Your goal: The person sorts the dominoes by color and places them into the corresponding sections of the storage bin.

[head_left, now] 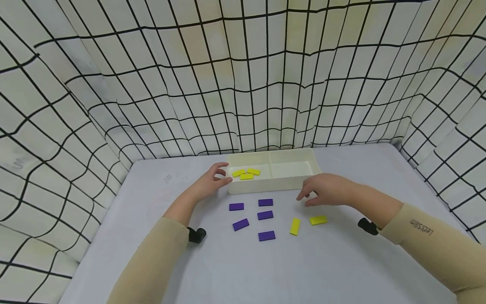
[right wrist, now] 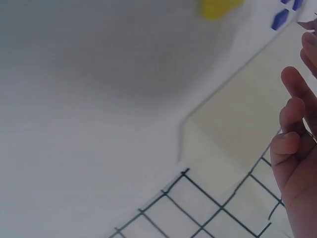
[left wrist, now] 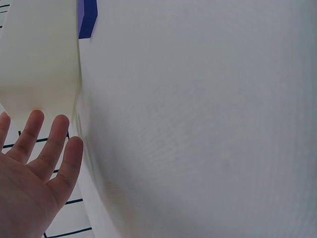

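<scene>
A white two-compartment box (head_left: 271, 185) stands at the back of the table. Three yellow blocks (head_left: 247, 177) lie in its left compartment. My left hand (head_left: 211, 182) is at the box's left end, fingers spread; whether they touch the wall I cannot tell. In the left wrist view those fingers (left wrist: 48, 154) are extended, with nothing held. My right hand (head_left: 327, 189) hovers by the box's front right corner, fingers loosely bent and nothing visible in them. Nearest to it on the table are two yellow blocks (head_left: 295, 226). Several purple blocks (head_left: 265, 215) lie before the box.
Black netting (head_left: 265, 84) over white walls rises behind the table and on both sides. A white cloth (head_left: 303, 270) covers the table. Dark wrist-worn cameras (head_left: 196, 235) jut inward under both forearms. The box's right compartment (head_left: 291, 169) shows its bare floor.
</scene>
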`<state>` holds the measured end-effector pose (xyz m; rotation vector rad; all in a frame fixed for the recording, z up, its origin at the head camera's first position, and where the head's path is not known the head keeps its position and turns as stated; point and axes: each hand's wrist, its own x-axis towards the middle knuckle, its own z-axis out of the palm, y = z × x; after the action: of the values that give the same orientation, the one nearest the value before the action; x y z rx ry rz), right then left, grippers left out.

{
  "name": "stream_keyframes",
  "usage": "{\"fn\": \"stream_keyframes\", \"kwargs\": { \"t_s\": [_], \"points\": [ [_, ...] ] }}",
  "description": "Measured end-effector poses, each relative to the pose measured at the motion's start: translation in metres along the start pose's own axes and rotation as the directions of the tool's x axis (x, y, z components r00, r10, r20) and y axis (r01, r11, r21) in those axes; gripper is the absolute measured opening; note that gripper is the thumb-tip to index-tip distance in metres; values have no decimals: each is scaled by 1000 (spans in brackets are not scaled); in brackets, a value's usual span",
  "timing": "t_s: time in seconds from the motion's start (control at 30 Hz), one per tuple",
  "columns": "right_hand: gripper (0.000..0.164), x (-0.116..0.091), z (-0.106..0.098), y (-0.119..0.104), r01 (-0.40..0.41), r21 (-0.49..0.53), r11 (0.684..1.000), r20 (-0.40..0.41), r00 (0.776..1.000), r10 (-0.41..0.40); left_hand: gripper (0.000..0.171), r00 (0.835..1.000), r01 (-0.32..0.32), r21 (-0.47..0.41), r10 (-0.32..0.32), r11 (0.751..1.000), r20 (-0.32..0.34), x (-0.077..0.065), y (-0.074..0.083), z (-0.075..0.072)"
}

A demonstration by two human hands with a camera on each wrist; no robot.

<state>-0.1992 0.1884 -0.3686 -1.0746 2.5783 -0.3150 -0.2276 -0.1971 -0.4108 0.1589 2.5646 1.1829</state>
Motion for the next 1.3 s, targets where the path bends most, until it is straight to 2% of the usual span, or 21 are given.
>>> {"fn": "stream_keyframes", "kwargs": {
  "t_s": [0.2, 0.37, 0.53, 0.83, 1.1, 1.3],
  "points": [
    [24, -20, 19, 16, -35, 23, 999, 26, 999, 35, 69, 1000, 12, -6, -12, 1000, -6, -2, 1, -1],
    [27, -29, 27, 19, -77, 49, 996, 45, 996, 75, 70, 1000, 9, -6, -9, 1000, -6, 0, -1, -1],
    [28, -32, 33, 18, -109, 59, 992, 59, 993, 106, 69, 1000, 0, -8, 0, 1000, -2, 0, -1, -1],
    [28, -31, 46, 22, -81, 50, 995, 70, 995, 77, 68, 1000, 2, -15, -2, 1000, -2, 2, -2, 0],
    [26, -30, 46, 24, -59, 46, 997, 44, 997, 57, 68, 1000, -1, -17, 1, 1000, 0, 0, -1, 1],
    [26, -27, 34, 28, -45, 45, 998, 10, 999, 44, 68, 1000, -6, -18, 6, 1000, 2, 0, -2, 0]
  ]
}}
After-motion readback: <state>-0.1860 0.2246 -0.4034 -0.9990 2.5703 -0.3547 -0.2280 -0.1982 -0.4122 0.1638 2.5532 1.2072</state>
